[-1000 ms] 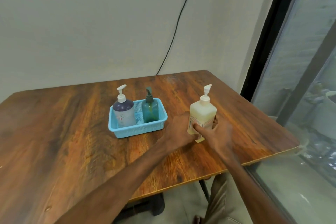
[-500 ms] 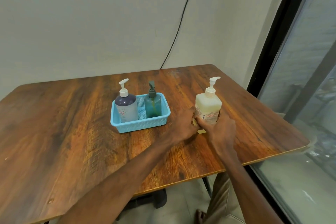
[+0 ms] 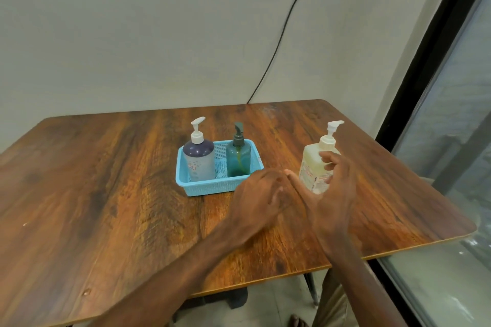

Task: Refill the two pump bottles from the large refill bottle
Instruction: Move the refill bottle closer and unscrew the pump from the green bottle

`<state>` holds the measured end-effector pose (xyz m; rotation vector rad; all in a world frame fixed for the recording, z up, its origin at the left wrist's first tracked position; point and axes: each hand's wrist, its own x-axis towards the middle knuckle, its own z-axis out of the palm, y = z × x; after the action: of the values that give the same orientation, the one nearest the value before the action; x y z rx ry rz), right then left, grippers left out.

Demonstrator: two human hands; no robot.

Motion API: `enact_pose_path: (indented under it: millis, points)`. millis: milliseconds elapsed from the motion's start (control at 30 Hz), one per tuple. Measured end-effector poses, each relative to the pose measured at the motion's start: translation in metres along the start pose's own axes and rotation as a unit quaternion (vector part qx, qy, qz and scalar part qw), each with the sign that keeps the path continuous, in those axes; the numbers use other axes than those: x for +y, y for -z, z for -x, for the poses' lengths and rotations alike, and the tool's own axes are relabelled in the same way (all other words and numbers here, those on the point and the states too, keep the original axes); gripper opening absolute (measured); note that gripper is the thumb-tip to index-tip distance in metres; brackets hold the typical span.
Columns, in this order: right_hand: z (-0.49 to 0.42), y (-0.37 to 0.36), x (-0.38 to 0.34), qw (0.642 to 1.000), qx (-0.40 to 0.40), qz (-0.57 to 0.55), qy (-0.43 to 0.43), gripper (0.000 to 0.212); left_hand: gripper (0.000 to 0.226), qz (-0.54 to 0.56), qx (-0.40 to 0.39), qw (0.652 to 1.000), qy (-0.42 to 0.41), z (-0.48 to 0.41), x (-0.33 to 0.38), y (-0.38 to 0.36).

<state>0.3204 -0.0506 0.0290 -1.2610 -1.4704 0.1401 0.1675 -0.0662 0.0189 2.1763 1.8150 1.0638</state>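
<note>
The large refill bottle (image 3: 313, 167), pale yellow with a white pump, stands upright on the wooden table (image 3: 106, 194) at the right. My right hand (image 3: 332, 191) hovers just in front of it with fingers spread and holds nothing. My left hand (image 3: 259, 196) is to the left of the bottle, apart from it, fingers loosely curled and empty. Two pump bottles stand in a light blue basket (image 3: 210, 188): a purple-topped one with a white pump (image 3: 198, 162) on the left and a teal one with a dark pump (image 3: 238, 160) on the right.
A wall runs behind the table, with a black cable (image 3: 279, 42) hanging down it. A dark-framed window (image 3: 438, 87) is close on the right. The table's front edge (image 3: 345, 257) and right corner are near my arms.
Both hands were wrapped around the refill bottle's base; now they have let go and drawn back a little. The bottle stands on its own.
</note>
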Motion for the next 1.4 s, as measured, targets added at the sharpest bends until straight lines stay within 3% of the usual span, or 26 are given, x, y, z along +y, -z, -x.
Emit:
enact_pose_path:
  millis: [100, 200, 533, 767, 933, 1133, 1400]
  points:
    - [0.007, -0.024, -0.022, 0.996, -0.050, -0.061, 0.041, 0.058, 0.040, -0.021, 0.035, 0.999, 0.014, 0.003, -0.019, 0.010]
    - [0.003, -0.055, -0.036, 0.987, -0.119, -0.111, 0.010, 0.051, 0.041, -0.018, 0.051, 0.997, 0.055, 0.000, -0.038, 0.015]
    - [-0.037, -0.140, -0.022, 0.956, -0.274, -0.104, -0.033, 0.075, 0.031, -0.072, 0.003, 0.996, 0.046, -0.006, -0.082, 0.006]
    - [-0.039, -0.123, -0.006, 0.960, -0.253, -0.118, -0.028, 0.068, 0.028, -0.067, 0.014, 0.997, 0.044, 0.001, -0.072, -0.014]
    - [-0.051, -0.082, -0.026, 0.969, -0.201, -0.143, -0.008, 0.068, 0.028, -0.105, 0.014, 0.993, 0.041, 0.000, -0.073, -0.017]
    - [-0.036, -0.033, -0.026, 0.966, -0.203, -0.158, -0.016, 0.066, 0.019, -0.110, 0.022, 0.993, 0.028, -0.008, -0.078, -0.019]
    - [0.013, -0.017, 0.005, 0.950, -0.266, -0.145, -0.071, 0.068, 0.036, 0.054, 0.073, 0.995, 0.033, 0.008, -0.072, -0.006]
